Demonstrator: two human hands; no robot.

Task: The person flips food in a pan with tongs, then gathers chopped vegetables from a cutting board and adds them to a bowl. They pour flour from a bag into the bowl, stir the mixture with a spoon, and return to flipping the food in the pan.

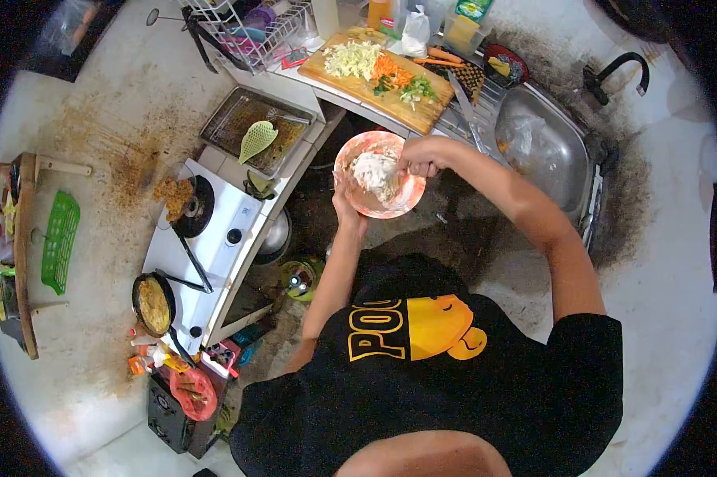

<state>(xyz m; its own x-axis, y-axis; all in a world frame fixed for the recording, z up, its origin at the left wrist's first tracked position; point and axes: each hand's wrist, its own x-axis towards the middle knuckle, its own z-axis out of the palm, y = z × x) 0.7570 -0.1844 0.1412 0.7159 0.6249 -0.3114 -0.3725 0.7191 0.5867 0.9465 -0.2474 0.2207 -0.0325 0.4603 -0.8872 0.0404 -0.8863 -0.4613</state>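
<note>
A bowl with an orange-red and white rim (413, 199) is held up in front of my body, over the floor between the counters. My left hand (347, 208) grips it at its left side. White flour-like powder (374, 171) lies heaped inside, with wetter beige mixture around it. At the bowl's right rim, my right hand (422, 155) is closed in a fist, fingers over the inside. Whatever it holds is hidden by the fingers. Beyond the bowl, a wooden cutting board (358, 83) carries chopped cabbage (350, 60), shredded carrot (392, 71) and cut greens (416, 90).
A knife (464, 103) lies between the board and the steel sink (545, 163). To the left are a metal tray (223, 131) with a pale green slotted spatula (257, 141), a white stove (219, 211) and a pan of yellow food (153, 304). A dish rack (275, 40) stands behind.
</note>
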